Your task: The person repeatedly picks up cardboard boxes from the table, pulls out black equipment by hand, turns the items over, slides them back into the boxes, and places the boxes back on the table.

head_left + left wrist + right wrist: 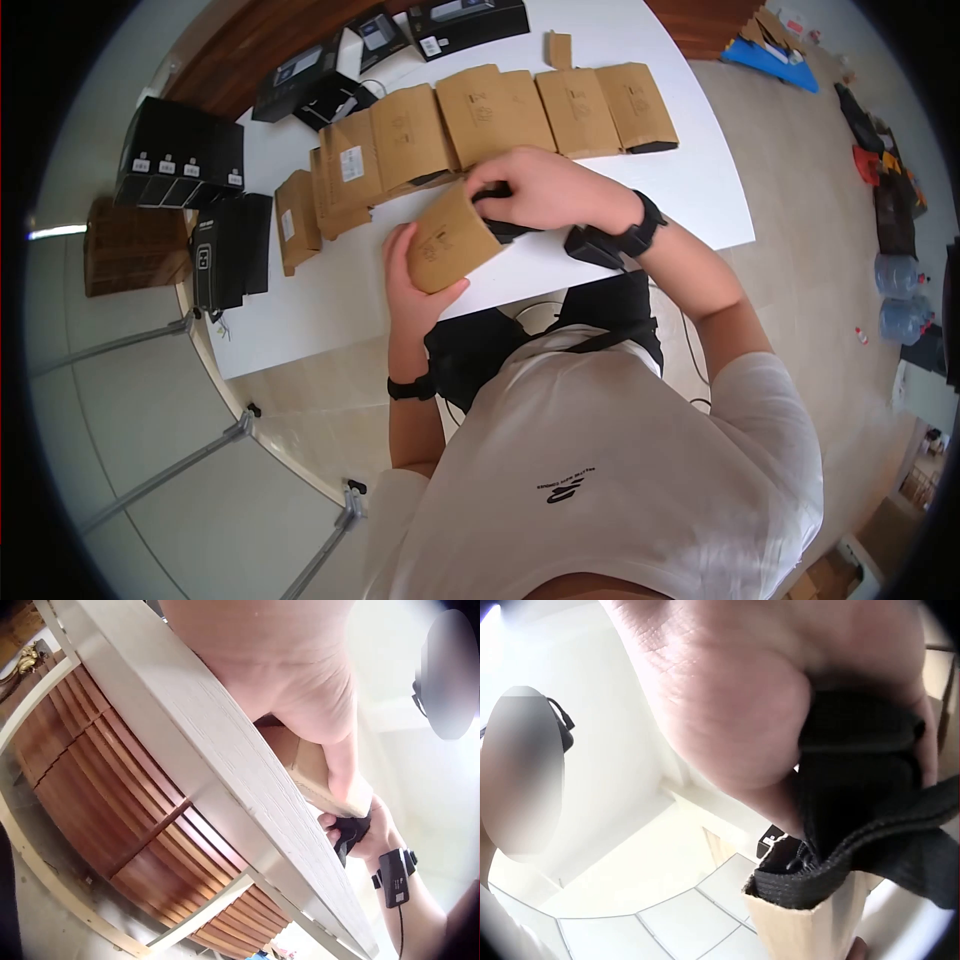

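Note:
My left hand [408, 285] grips a small brown cardboard box [450, 245], thumb on the near side and fingers at the far edge. The box is tilted over the front part of the white table [330, 300], its open end toward my right hand [560, 190]. In that hand's fingers is a bunched black fabric strap [862, 795]. Part of the strap lies inside the box mouth, and a loop hangs outside it in the right wrist view. The left wrist view shows the right hand close against the box's end. What lies deeper in the box is hidden.
A row of brown cardboard boxes [490, 110] lies just beyond my hands. Black boxes [180, 155] stand at the left, and more black boxes [465, 25] at the back. A small cardboard piece [559, 50] lies near the far edge.

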Demonstrator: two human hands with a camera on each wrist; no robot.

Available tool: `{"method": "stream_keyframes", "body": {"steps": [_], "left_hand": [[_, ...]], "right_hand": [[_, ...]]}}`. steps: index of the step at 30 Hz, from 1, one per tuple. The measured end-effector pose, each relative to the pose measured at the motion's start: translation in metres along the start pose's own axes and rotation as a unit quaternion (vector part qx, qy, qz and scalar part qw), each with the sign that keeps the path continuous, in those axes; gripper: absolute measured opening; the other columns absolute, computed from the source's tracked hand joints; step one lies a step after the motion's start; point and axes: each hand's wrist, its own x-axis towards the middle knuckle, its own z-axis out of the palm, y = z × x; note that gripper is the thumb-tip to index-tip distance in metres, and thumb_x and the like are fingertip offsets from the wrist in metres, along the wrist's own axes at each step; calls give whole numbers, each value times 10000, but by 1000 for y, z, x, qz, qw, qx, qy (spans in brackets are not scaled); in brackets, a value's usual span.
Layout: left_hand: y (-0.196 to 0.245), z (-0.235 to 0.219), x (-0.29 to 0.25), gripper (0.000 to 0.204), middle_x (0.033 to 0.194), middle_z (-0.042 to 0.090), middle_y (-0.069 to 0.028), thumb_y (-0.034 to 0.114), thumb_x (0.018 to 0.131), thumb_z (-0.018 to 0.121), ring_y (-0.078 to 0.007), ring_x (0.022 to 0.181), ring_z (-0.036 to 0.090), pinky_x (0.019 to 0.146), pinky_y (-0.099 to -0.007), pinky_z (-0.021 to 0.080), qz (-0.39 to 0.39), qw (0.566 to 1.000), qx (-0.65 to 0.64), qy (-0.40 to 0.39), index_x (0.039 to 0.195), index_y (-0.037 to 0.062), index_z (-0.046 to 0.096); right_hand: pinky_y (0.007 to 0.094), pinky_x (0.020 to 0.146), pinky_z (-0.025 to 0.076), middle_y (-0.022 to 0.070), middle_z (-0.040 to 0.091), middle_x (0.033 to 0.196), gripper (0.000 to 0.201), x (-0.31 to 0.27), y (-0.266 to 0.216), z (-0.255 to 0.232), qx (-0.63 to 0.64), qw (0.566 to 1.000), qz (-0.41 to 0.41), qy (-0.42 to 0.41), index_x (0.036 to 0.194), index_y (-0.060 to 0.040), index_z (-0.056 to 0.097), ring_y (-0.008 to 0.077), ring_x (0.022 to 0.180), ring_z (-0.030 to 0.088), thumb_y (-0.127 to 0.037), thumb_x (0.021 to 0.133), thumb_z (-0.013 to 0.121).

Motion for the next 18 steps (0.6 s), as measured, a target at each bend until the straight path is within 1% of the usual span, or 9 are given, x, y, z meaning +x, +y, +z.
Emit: {"method": "stream_keyframes", "body": {"steps": [1,2,4,6,8,9,13,16,18], "left_hand": [[-5,1,0,939,1368,440,-152,135,561,883,-310,1271,458,1074,-411,390,0,1000,9,18,1386,50,442],[-9,2,-2,939,1368,440,-152,135,561,883,-310,1271,458,1074,-411,390,2,1000,6,12,1386,50,442],[-15,0,-7,968,1379,438,-135,146,565,882,-288,1277,456,1078,-410,382,-48,995,-79,47,1408,59,415],[-14,0,-11,982,1384,436,-119,149,572,879,-270,1279,452,1082,-408,374,-59,994,-74,48,1423,68,395],[-6,2,-15,970,1383,437,-117,154,580,878,-272,1277,452,1083,-406,371,-90,986,-124,70,1420,66,400],[-4,1,-14,970,1383,437,-117,154,580,878,-272,1277,452,1083,-406,371,-95,986,-120,71,1420,66,400],[-6,0,-13,966,1384,440,-115,172,593,877,-273,1275,456,1077,-409,376,-74,994,-63,50,1422,53,395],[-6,-1,-10,964,1385,444,-115,184,594,880,-274,1277,457,1076,-408,379,-61,997,-39,35,1420,45,401],[-7,0,-9,964,1387,447,-116,188,593,881,-274,1279,458,1077,-406,379,-60,997,-31,29,1418,41,406]], "right_hand": [[299,757,500,84,688,957,285,3,-3,-2,15,1000,-18,0,1124,-29,649,195,823,626,-127,858,623],[299,757,500,84,688,957,285,5,-4,-2,15,1000,-13,5,1124,-29,649,195,823,626,-127,858,623],[308,739,496,83,666,948,293,9,-6,-4,144,989,0,-18,1109,-18,612,203,802,613,-121,835,614],[307,735,488,84,631,944,303,12,-3,-3,159,987,1,-23,1091,-17,580,203,823,597,-113,808,627],[328,745,494,87,612,959,343,13,5,5,141,988,-45,34,1086,-30,614,238,862,605,-183,782,652],[323,763,491,86,591,951,299,14,10,9,154,985,-61,44,1043,-33,644,232,882,599,-169,776,658],[300,819,487,88,621,1042,240,12,26,12,175,982,-74,3,1014,-11,654,198,941,603,-78,784,659],[314,861,493,105,640,1102,278,6,25,3,207,975,-81,-26,1051,-10,671,226,993,619,-89,785,661],[330,888,493,120,646,1142,331,1,21,-1,174,979,-87,-62,1101,1,657,256,1026,624,-101,786,657]]}}
